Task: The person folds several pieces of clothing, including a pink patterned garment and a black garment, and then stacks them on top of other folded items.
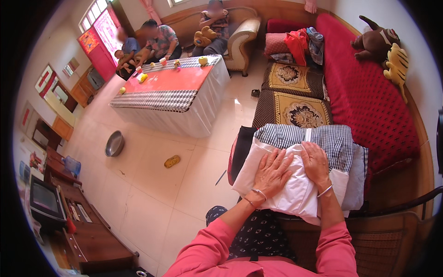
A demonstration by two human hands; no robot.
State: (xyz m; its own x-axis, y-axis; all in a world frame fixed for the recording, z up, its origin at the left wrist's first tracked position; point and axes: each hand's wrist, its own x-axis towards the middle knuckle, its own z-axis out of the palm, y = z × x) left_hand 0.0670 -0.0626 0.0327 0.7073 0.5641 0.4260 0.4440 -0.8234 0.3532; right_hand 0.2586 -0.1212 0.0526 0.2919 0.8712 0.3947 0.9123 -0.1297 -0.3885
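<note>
A folded white garment (300,188) lies in front of me on a pile of folded clothes. Its upper part is a blue-and-white checked cloth (332,142), spread over the far side of the pile. My left hand (273,172) presses flat on the white fabric with its fingers spread. Beside it, my right hand (315,162) rests palm down near the border between white and checked cloth. Neither hand grips anything. Under the pile's left side a black folded cloth (242,145) sticks out, and a light blue-grey cloth (355,176) shows at the right.
Patterned seat cushions (304,110) and a red-covered sofa back (367,114) with plush toys (377,41) adjoin the pile. A metal basin (115,143) and a yellow slipper (172,161) lie on the floor. Several people sit behind a covered table (166,81).
</note>
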